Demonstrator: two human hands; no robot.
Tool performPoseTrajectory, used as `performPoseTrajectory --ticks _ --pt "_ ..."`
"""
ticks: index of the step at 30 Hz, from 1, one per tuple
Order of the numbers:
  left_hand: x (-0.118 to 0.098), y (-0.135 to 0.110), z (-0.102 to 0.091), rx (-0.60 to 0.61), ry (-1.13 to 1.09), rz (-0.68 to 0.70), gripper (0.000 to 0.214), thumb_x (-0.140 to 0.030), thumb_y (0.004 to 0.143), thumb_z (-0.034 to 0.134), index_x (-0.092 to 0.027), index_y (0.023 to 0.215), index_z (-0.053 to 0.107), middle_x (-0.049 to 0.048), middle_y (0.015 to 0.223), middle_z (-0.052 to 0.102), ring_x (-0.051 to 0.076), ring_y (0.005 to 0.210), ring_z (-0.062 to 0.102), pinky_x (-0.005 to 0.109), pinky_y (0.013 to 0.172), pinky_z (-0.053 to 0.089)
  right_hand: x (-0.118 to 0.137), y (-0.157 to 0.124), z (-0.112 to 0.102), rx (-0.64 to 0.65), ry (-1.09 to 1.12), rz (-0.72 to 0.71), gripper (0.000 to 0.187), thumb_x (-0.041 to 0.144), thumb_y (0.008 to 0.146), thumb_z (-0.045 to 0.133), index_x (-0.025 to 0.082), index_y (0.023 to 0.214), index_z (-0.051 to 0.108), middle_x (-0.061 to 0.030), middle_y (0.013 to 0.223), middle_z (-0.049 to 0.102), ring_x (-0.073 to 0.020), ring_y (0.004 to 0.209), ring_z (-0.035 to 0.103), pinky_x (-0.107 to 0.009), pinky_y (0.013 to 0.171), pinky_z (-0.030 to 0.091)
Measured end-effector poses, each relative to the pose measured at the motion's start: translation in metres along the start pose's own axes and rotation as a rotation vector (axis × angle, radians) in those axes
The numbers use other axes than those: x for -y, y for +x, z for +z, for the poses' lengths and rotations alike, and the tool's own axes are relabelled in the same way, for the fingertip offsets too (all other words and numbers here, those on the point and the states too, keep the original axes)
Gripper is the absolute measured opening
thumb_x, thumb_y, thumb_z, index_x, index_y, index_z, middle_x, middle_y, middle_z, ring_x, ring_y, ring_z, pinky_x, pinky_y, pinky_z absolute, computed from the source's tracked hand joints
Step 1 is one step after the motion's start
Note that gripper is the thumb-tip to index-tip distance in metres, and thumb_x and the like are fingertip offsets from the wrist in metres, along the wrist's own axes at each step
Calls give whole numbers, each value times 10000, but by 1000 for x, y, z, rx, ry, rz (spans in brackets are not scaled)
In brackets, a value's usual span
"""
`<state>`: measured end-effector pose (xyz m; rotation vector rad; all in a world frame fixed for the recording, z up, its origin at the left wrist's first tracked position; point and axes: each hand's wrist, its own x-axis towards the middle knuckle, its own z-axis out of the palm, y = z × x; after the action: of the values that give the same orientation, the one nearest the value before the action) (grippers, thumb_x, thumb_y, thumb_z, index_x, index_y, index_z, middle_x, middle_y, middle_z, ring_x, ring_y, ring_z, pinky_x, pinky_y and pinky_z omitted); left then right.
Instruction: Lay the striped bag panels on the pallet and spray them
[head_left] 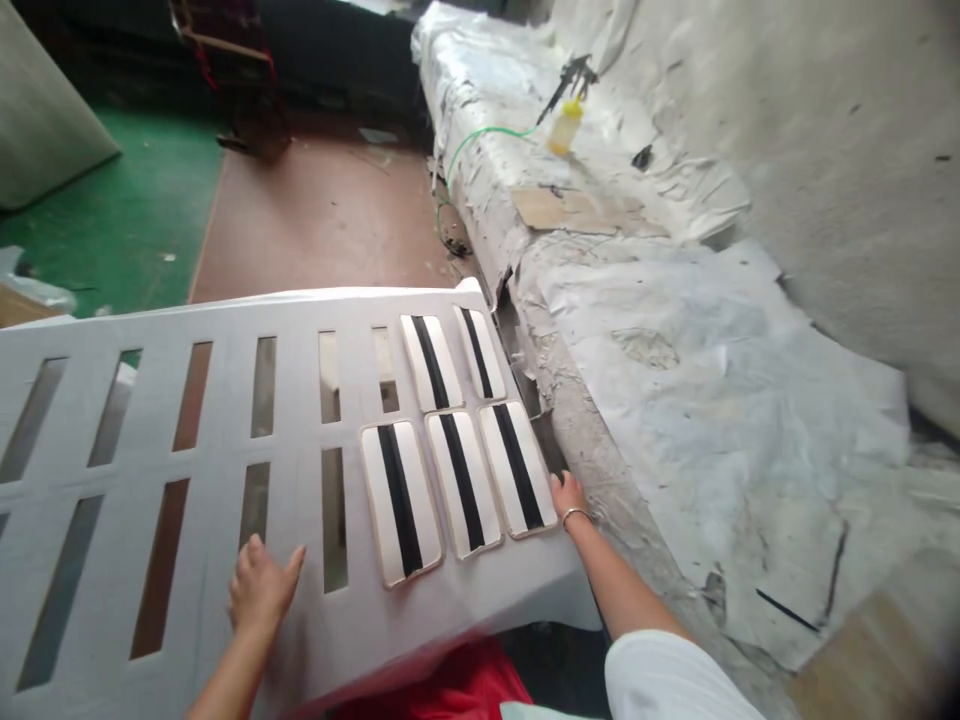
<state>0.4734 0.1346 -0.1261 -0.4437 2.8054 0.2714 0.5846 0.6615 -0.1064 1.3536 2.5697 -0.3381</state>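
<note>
Off to the right of the right fingers point(562, 490) stretches a long, sheet-covered ledge point(712, 385), its pale wrapping wrinkled. Beneath the left fingers point(256, 549) and reaching across to the right ones spreads the white worktop point(296, 485), cut through by rows of long slots point(335, 520), most of them bare ahead and to the left of the left fingers. To the right of the left fingers, and ahead and leftward of the right ones, lie five pale panels point(463, 485) in two rows, each with a black band down its length. The near-right panel point(517, 468) sits just beside the right fingers; contact between them cannot be told. The step in hand seems to be the setting or squaring of these panels, and adjusting one would call for steady contact along its edge. The left fingers are spread, thumb apart, and hold nothing visible; how wide the right ones stand cannot be told. Just behind the right fingers, a thin bracelet point(576, 513) circles the wrist.
</note>
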Motion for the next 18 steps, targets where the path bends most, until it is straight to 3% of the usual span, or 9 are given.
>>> performPoseTrajectory --ticks 2,4,6,9,11,14,16,18 --pt "-23 -14 -5 -177 -49 171 752 -546 849 421 -104 1434 256 206 1438 392 337 1302 399 487 1036 368 19 5 -3 -34 13 -90 481 306 906 409 66 1316 489 -200 1310 531 -250 1210 498 -360 1028 374" --pt "-58 -34 -7 -242 -101 412 726 -529 877 377 -80 1438 272 219 1444 381 331 1334 357 493 1071 321 49 11 -6 -96 20 -253 496 313 905 423 79 1340 459 -183 1390 460 -252 1278 423 -377 1073 326" --pt "-99 -52 -3 -218 -113 643 674 -485 893 383 -84 1430 319 212 1441 397 319 1358 327 505 1107 256 89 22 -7 -143 16 -403 518 331 904 429 82 1358 442 -173 1439 405 -260 1320 364 -392 1102 283" --pt "-145 -64 20 -123 -22 884 610 -461 878 434 -150 1402 409 161 1459 401 308 1376 302 532 1128 186 151 45 -3 -164 -11 -558 571 390 912 424 120 1414 379 -137 1509 308 -258 1383 256 -405 1131 216" --pt "-156 -58 44 -71 64 941 612 -484 849 476 -197 1388 441 130 1470 393 325 1372 307 575 1115 181 183 65 4 -128 -60 -592 606 434 922 393 150 1452 316 -106 1543 240 -250 1411 189 -416 1139 182" --pt "-150 -37 77 -5 155 984 662 -560 814 495 -259 1400 428 95 1479 380 347 1365 314 613 1096 187 206 93 20 40 -178 -579 623 478 932 329 198 1481 240 -53 1568 169 -227 1431 125 -453 1142 142" --pt "-142 -25 88 36 186 1007 694 -592 812 481 -279 1424 382 84 1493 354 338 1379 288 600 1109 164 207 106 30 99 -237 -596 635 505 931 298 218 1490 203 -24 1577 124 -219 1438 87 -474 1147 95" --pt "-139 -22 87 71 203 1002 700 -582 817 485 -278 1435 359 87 1501 343 326 1393 260 584 1125 121 204 113 34 90 -254 -633 651 528 931 273 219 1495 176 -14 1582 85 -222 1441 51 -481 1149 54"
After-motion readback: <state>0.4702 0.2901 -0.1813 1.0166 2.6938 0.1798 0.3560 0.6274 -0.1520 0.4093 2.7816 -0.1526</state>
